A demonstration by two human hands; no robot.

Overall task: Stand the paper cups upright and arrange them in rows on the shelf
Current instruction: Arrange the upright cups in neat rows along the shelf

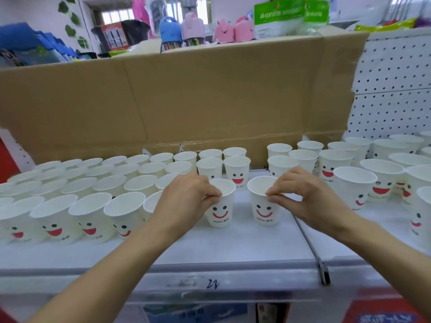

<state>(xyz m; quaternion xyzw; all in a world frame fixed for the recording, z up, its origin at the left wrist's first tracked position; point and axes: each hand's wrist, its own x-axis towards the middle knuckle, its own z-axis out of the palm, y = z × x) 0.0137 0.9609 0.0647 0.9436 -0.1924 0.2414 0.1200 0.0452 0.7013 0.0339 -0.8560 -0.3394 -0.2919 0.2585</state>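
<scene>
Head view. White shop shelf point(233, 243), cardboard point(210, 94) behind. Left hand point(186, 197) pinches left cup point(221, 213), right hand point(310, 197) right cup point(264, 212), at rims; axes vertical, mouths up.

White smiley paper cups point(220, 206) upright in shelf point(233, 248) rows.

Left hand point(186, 194) pinching the rim of an upright smiley paper cup point(220, 206) at frame centre, right hand point(303, 197) pinching a second cup point(264, 203) beside it, rows of cups point(93, 183) left on the white shelf point(233, 248), cardboard sheet point(186, 96) behind

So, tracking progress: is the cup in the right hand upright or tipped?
Upright: the cup has its mouth up, smile level.
</scene>
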